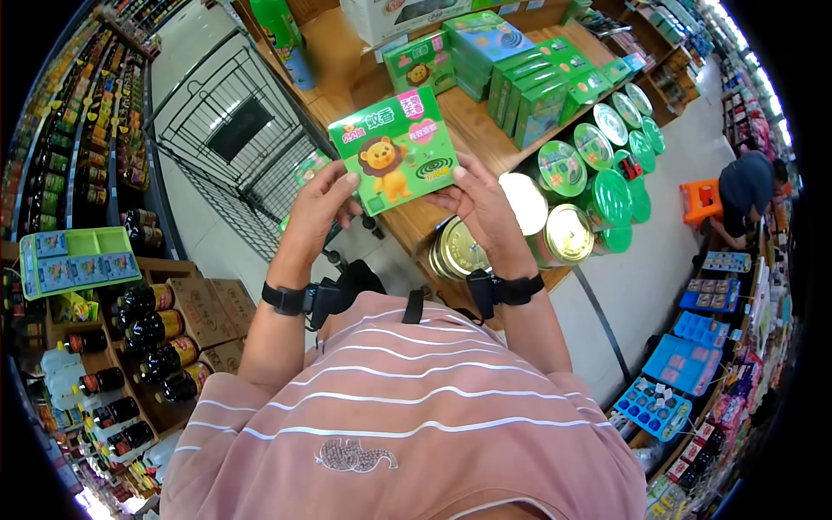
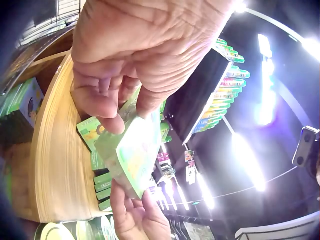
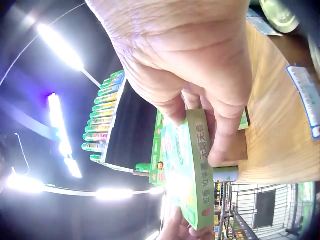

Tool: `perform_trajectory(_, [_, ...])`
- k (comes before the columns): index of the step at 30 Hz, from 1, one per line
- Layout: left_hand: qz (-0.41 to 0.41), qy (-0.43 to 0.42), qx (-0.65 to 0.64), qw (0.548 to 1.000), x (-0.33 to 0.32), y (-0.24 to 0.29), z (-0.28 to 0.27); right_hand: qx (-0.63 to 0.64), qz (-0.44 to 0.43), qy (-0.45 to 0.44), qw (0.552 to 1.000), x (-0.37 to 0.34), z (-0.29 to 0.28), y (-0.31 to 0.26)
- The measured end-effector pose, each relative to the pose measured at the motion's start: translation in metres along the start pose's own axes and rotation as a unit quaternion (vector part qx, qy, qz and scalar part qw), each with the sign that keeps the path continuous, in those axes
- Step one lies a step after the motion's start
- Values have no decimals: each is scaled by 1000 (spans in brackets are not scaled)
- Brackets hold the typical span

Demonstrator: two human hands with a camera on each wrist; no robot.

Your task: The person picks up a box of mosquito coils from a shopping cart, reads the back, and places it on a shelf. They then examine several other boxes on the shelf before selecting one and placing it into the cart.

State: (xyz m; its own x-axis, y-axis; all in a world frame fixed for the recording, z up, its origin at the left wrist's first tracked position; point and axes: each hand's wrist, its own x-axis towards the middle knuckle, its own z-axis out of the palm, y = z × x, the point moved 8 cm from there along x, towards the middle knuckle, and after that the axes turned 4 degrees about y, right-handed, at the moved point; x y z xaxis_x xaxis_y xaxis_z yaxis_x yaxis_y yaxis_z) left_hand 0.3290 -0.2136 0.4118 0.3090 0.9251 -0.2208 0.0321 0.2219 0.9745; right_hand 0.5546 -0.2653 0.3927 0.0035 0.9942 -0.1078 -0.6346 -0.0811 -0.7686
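A green mosquito coil box (image 1: 381,178) with a cartoon lion on its front faces me above the wooden display table's edge. At its lower left corner my left hand (image 1: 316,212) pinches it, thumb in front and fingers behind. My right hand (image 1: 487,208) grips the opposite side, its thumb on the front near the coil picture. Close up in the left wrist view, the left hand (image 2: 150,55) holds one end of the box (image 2: 137,150). From the right wrist, the box's printed narrow side (image 3: 200,170) shows beside the right fingers.
Similar green boxes (image 1: 529,91) are stacked on the wooden table (image 1: 472,130), with round tins (image 1: 568,234) at its right side. A wire shopping cart (image 1: 221,143) stands to the left. Bottles (image 1: 160,342) fill shelving at lower left. At right, a person (image 1: 745,191) bends near an orange stool (image 1: 700,201).
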Motion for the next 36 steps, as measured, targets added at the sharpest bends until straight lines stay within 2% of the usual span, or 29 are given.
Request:
perform_trajectory(6, [2, 12, -9, 1000, 2, -5, 6, -14, -6, -2, 1000, 2, -9, -3])
perform_trajectory(16, [20, -35, -11, 999, 25, 9, 18, -24, -14, 23, 999, 6, -17, -13])
perform_trajectory(26, [21, -31, -18, 999, 32, 13, 15, -68, -10, 62, 996, 14, -25, -6])
perform_trajectory(36, [16, -14, -23, 1000, 36, 7, 8, -73, -10, 59, 996, 21, -22, 2])
